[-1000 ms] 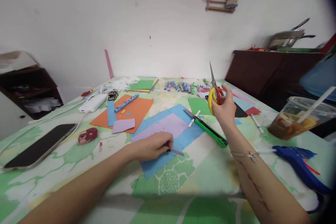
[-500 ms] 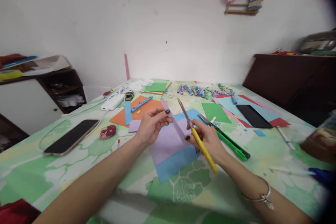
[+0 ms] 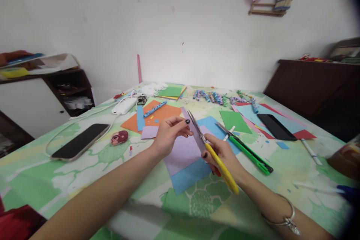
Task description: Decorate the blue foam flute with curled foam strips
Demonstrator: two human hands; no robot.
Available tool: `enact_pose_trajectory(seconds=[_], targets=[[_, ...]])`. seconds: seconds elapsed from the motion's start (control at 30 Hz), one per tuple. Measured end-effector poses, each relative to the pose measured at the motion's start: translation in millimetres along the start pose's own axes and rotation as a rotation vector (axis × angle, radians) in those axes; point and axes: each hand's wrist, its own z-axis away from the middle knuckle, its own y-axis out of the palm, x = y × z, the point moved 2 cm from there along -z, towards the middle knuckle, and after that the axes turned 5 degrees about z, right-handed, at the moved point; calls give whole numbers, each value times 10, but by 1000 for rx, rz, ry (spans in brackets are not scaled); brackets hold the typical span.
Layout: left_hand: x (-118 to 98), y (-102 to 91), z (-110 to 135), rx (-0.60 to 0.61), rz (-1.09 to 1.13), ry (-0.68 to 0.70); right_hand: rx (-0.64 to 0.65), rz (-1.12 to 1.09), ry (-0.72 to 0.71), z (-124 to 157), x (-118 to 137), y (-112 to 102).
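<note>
My left hand [image 3: 173, 135] pinches a narrow purple paper strip [image 3: 198, 141] near its upper end, thumb against fingers. In my right hand [image 3: 223, 154] are scissors with yellow handles [image 3: 225, 172], their blades slightly parted and pointing up and away. The blades lie along the strip's right edge; whether paper is between them I cannot tell. The strip's lower end reaches my right fingers. Beneath both hands a purple sheet [image 3: 180, 157] lies on a blue sheet [image 3: 185, 180]. A green utility knife [image 3: 250, 153] rests just right of my right hand.
Left are a phone [image 3: 80, 142], a red case [image 3: 119, 137] and a white power strip [image 3: 123, 105] with cables. Behind my left hand is orange paper [image 3: 165, 114] with a blue curled roll [image 3: 154, 109]. Several paper curls [image 3: 216, 97] lie farther back. Right are a black phone [image 3: 276, 126] and a pen [image 3: 311, 152].
The scissors have moved left against the purple strip, and their blades have parted slightly. My left hand keeps its pinch. The whole view has shifted a little.
</note>
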Motion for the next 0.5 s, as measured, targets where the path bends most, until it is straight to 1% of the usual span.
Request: enact_pose_trajectory(seconds=[0.13,0.37,0.5], targets=[[9,19,16,1,-11,43,-1,1,-12,-3,-2,11],[-1,58,35,-38,9,48,-20,-7,-4,7,-58,47],[-11,49,17,-46,-10,66,-41,-11,6,12,-57,55]])
